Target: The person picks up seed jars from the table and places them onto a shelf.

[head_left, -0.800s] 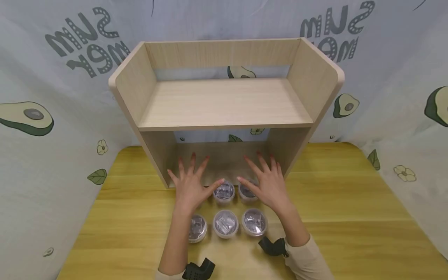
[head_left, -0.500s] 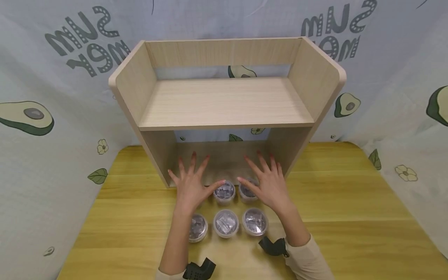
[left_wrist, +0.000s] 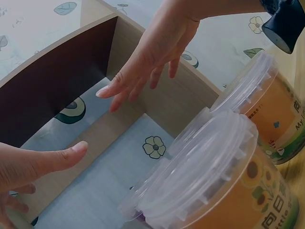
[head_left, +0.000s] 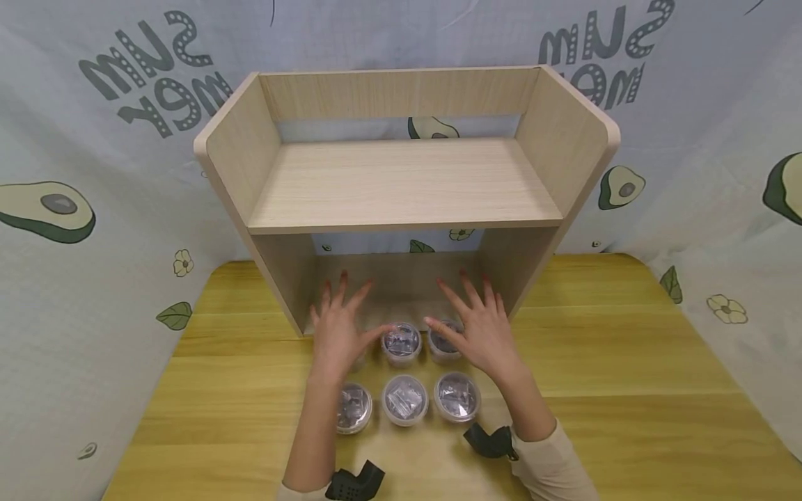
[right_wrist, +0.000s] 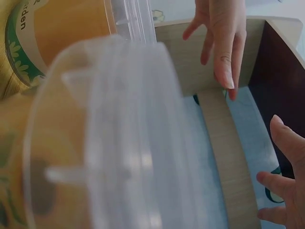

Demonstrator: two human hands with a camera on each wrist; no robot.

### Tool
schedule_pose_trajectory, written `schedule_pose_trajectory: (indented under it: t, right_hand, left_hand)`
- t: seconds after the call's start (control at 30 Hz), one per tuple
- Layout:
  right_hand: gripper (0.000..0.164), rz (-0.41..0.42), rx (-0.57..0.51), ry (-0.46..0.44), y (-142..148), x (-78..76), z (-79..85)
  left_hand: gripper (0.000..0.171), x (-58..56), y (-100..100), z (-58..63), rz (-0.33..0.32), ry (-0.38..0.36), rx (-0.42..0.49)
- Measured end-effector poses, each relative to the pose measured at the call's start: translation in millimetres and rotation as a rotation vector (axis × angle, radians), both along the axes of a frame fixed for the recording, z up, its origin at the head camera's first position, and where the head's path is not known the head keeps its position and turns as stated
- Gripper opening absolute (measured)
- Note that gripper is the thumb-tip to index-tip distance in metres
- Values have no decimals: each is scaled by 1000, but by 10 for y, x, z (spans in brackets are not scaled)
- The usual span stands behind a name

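Several round plastic tubs with clear lids stand in two rows; the front row holds a left tub [head_left: 354, 408], a middle tub [head_left: 404, 400] and a right tub [head_left: 457, 397]. My left hand [head_left: 338, 337] is spread over the back row, its thumb tip at the edge of the back middle tub [head_left: 401, 342] and its palm largely hiding another. Fingers fanned, my right hand [head_left: 485, 334] partly covers the back right tub [head_left: 446, 346]. Neither hand grips anything. In the left wrist view, an orange tub [left_wrist: 267, 191] shows a sunflower label.
Behind the tubs stands a pale wooden two-tier shelf [head_left: 407, 181], its lower compartment right beyond my fingertips. The shelf and tubs rest on a yellowish wooden table [head_left: 626, 362]. A printed cloth [head_left: 125, 229] with avocados hangs around the back and sides.
My left hand has shifted slightly left and its fingers sit closer together; its thumb has drawn back over the back middle tub. My right hand and the tubs look unmoved.
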State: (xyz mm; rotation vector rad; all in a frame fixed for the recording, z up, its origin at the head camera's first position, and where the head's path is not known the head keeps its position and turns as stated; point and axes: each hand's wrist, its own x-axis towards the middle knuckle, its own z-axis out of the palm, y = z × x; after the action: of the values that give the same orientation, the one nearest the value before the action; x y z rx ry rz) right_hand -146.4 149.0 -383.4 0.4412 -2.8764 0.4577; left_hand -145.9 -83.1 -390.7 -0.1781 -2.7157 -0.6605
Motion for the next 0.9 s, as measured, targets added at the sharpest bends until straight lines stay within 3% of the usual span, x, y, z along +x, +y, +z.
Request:
schedule_pose_trajectory:
  t: [0.2, 0.4, 0.53, 0.7, 0.9]
  right_hand:
    - [71, 3, -16, 0, -6, 2, -6]
    - [70, 10, -32, -5, -7, -5, -12]
    - [67, 29, -64, -18, -4, -17, -1]
    - [63, 47, -118, -38, 16, -21, 25]
    - [60, 60, -129, 15, 38, -32, 46]
  left_hand:
    - [61, -35, -113, 21, 28, 174, 187]
    - [54, -32, -263, 55, 96, 280, 287]
    - [52, -26, -415, 65, 156, 358, 381]
    - [37, -33, -620, 62, 258, 498, 509]
    - [25, -41, -730, 61, 342, 591, 620]
